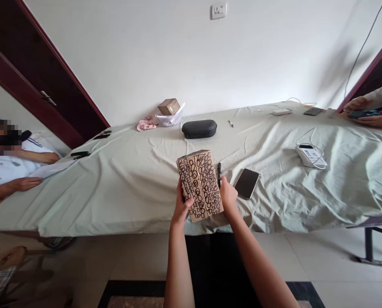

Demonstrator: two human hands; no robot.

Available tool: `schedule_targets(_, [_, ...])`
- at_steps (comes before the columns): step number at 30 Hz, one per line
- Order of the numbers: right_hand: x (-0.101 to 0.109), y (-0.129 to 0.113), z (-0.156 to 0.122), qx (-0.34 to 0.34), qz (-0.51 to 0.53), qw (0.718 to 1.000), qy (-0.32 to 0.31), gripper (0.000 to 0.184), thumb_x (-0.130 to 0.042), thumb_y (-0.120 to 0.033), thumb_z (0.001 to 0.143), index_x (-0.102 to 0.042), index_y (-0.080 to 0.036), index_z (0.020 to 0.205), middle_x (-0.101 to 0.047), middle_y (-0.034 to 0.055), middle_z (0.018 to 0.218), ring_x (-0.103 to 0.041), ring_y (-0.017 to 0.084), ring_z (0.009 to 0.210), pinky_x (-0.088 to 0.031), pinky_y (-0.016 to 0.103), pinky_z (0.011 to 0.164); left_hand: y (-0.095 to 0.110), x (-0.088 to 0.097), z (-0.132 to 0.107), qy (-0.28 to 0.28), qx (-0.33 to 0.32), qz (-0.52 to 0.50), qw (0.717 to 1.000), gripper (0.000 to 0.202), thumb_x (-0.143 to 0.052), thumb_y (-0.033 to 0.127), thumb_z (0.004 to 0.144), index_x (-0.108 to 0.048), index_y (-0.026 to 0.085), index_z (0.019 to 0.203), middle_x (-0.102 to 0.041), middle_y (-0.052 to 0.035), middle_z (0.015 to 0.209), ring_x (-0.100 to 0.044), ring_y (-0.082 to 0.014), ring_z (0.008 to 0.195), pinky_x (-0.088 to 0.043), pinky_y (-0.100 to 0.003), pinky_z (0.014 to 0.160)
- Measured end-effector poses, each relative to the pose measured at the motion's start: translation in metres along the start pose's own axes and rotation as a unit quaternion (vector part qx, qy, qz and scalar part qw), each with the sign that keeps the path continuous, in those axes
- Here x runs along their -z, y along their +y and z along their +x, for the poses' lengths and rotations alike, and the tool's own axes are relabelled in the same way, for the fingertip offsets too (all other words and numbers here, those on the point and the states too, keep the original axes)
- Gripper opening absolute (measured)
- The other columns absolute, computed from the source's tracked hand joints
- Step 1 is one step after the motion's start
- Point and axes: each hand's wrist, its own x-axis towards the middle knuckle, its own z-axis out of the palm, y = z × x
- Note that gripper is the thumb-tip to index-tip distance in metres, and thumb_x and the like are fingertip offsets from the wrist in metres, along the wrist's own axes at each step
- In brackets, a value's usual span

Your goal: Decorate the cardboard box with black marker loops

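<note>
**Room:** white wall (146, 55) with a socket plate (218, 11) up top, tiled floor (283, 265) below, nothing fancy.
**Table:** long, under a wrinkled pale green sheet (274, 201). A seated person (7, 167) is at the far left, and someone else's hands (367, 113) are working a phone at the far right.
**Nearby stuff:** black zip case (199, 128) further back, white charger (310, 156) off right, dark smartphone (246, 183) just right of the parcel.
**Parcel:** kraft-paper box (199, 186) covered in black doodled loops, held up at the sheet's near edge.
**Long axis:** points away from the person, top tipped a bit left.
**Arms:** both reach straight out from below, the right angled inward.
**Left hand (182, 205):** nearer the bottom corner, fingers curled around the box's left edge.
**Right hand (228, 196):** against the right side, fingers closed on a black marker (219, 173) standing upright.
</note>
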Motion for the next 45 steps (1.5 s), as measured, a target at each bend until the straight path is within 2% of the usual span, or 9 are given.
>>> schedule_targets(7, [0.01,-0.003,0.006,0.007,0.023,0.999,0.024,0.034,-0.049,-0.037,0.106,-0.056,-0.02,0.135,-0.076,0.0118,0.117,-0.073,0.029,0.107,-0.044,0.032,0.078,0.001,0.001,-0.002,-0.015,0.002,-0.013,1.0,0.108,-0.083,0.054,0.073,-0.03,0.033,0.164,-0.042,-0.0085,0.167,-0.039,-0.0369,0.156,-0.039,-0.05,0.126])
schedule_targets(11, [0.017,-0.015,0.048,0.001,-0.001,1.0,0.026,0.037,-0.052,-0.04,0.105,-0.059,-0.015,0.132,-0.072,0.018,0.123,-0.07,0.031,0.116,-0.049,0.034,0.085,0.002,0.001,-0.002,-0.021,-0.007,-0.017,1.0,0.108,-0.084,0.053,0.072,-0.03,0.033,0.164,-0.042,-0.0086,0.167,-0.039,-0.0367,0.156,-0.038,-0.05,0.127])
schedule_targets(15, [0.008,-0.026,0.093,-0.03,-0.023,0.999,0.037,0.039,-0.053,-0.032,0.105,-0.06,-0.003,0.131,-0.067,0.0295,0.126,-0.067,0.038,0.122,-0.051,0.041,0.094,0.0,0.001,0.0,-0.027,-0.02,-0.023,0.999,0.107,-0.084,0.054,0.072,-0.031,0.033,0.163,-0.04,-0.0083,0.168,-0.037,-0.0363,0.157,-0.035,-0.049,0.129])
schedule_targets(19, [-0.005,-0.025,0.104,-0.024,-0.033,0.998,0.05,0.035,-0.049,-0.025,0.106,-0.063,0.001,0.125,-0.069,0.0307,0.119,-0.068,0.038,0.12,-0.048,0.043,0.1,-0.001,0.001,0.0,-0.019,-0.025,-0.022,0.999,0.109,-0.084,0.056,0.069,-0.033,0.032,0.162,-0.041,-0.009,0.167,-0.037,-0.0374,0.156,-0.035,-0.05,0.129])
schedule_targets(27, [0.001,-0.019,0.088,0.049,0.016,0.997,0.065,0.029,-0.045,-0.028,0.108,-0.063,-0.006,0.115,-0.072,0.0242,0.109,-0.072,0.033,0.107,-0.047,0.036,0.09,-0.001,0.001,-0.001,-0.01,-0.022,-0.028,0.999,0.108,-0.085,0.053,0.069,-0.033,0.032,0.162,-0.043,-0.0084,0.166,-0.04,-0.0368,0.154,-0.037,-0.049,0.127])
schedule_targets(34, [-0.002,-0.007,0.067,0.158,0.167,0.965,0.124,0.028,-0.036,-0.032,0.106,-0.048,-0.016,0.126,-0.062,0.0165,0.13,-0.063,0.025,0.116,-0.048,0.033,0.096,0.001,0.0,-0.001,-0.007,-0.029,-0.027,0.999,0.104,-0.084,0.052,0.072,-0.035,0.031,0.162,-0.043,-0.0081,0.167,-0.039,-0.0356,0.156,-0.035,-0.048,0.129])
schedule_targets(37, [-0.008,-0.001,0.057,0.148,0.26,0.941,0.159,0.029,-0.024,-0.032,0.105,-0.044,-0.018,0.12,-0.062,0.014,0.115,-0.062,0.023,0.108,-0.049,0.032,0.093,0.001,0.0,-0.003,-0.001,-0.017,-0.025,1.0,0.105,-0.084,0.053,0.071,-0.035,0.032,0.162,-0.044,-0.0079,0.166,-0.039,-0.0356,0.156,-0.033,-0.05,0.13])
schedule_targets(41, [-0.009,-0.003,0.059,0.106,0.434,0.88,0.162,0.033,-0.021,-0.052,0.102,-0.038,-0.025,0.091,-0.051,0.0019,0.082,-0.052,0.019,0.073,-0.046,0.028,0.069,0.002,0.0,-0.004,0.01,-0.003,-0.018,1.0,0.104,-0.084,0.054,0.07,-0.036,0.034,0.161,-0.046,-0.0064,0.164,-0.039,-0.0356,0.156,-0.031,-0.052,0.13])
schedule_targets(45, [-0.001,-0.011,0.069,0.092,0.471,0.869,0.122,0.049,-0.017,-0.067,0.098,-0.032,-0.027,0.075,-0.038,-0.0028,0.063,-0.038,0.015,0.056,-0.036,0.027,0.054,0.004,-0.002,-0.004,0.011,-0.001,-0.008,1.0,0.104,-0.083,0.055,0.07,-0.037,0.034,0.161,-0.046,-0.0065,0.164,-0.04,-0.0349,0.155,-0.033,-0.05,0.129])
